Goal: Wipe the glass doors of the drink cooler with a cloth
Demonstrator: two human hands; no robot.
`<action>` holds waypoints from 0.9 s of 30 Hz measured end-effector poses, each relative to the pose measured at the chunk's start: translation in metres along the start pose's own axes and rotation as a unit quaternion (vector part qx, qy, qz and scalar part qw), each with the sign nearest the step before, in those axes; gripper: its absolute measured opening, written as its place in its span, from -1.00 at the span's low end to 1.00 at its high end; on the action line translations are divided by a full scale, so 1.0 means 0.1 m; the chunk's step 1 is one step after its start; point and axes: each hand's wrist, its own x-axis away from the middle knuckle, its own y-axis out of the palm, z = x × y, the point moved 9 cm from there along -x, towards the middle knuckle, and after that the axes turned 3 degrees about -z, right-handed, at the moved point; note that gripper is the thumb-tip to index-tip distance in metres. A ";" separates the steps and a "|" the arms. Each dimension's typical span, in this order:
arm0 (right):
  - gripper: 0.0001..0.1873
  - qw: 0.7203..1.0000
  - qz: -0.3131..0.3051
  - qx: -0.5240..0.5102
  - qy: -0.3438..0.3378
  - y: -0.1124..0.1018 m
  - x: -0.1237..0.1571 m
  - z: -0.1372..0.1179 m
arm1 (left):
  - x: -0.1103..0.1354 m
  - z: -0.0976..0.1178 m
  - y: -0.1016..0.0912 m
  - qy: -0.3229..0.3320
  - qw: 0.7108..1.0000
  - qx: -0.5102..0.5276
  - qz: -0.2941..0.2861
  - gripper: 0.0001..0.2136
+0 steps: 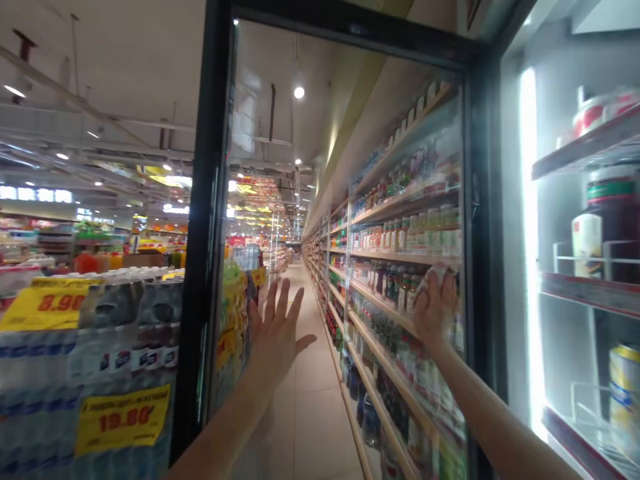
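Note:
In front of me stands a dark-framed glass cooler door (217, 200), swung out from a lit cooler. My left hand (277, 327) is open with its fingers spread, palm toward the glass; whether it touches the pane I cannot tell. Near the hinge side, my right hand (435, 313) is raised against the glass, fingers closed over a pale crumpled cloth (440, 272). The cloth is slightly blurred and partly covered by my fingers. Shelves of bottles (400, 233) show in the glass.
To the right, cooler shelves (580, 290) hold jars and a dark bottle (620, 207), beside a bright light strip (531, 233). Stacked bottle packs (120, 353) with yellow price signs (123, 419) stand on the left, close to the door frame. A tiled aisle (310, 427) shows through the glass.

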 end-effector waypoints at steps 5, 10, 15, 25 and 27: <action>-0.53 0.958 -0.101 -0.029 -0.266 0.07 0.36 -0.49 | 0.01 -0.02 0.02 0.004 1.000 -0.011 0.024 -0.27; -0.48 0.994 -0.018 0.012 -0.105 -0.05 0.14 0.13 | -0.02 -0.02 0.04 0.005 1.000 -0.015 0.013 -0.27; -0.46 0.993 -0.032 -0.003 -0.112 0.00 0.26 -0.14 | -0.03 -0.02 0.06 0.004 1.000 -0.026 0.015 -0.25; -0.50 0.992 -0.006 -0.017 -0.123 0.07 0.00 -0.74 | -0.04 -0.03 0.10 -0.006 1.000 -0.010 -0.003 -0.27; -0.51 0.960 -0.067 -0.051 -0.266 0.18 0.17 -1.22 | -0.04 -0.04 0.10 -0.008 1.000 -0.015 -0.007 -0.26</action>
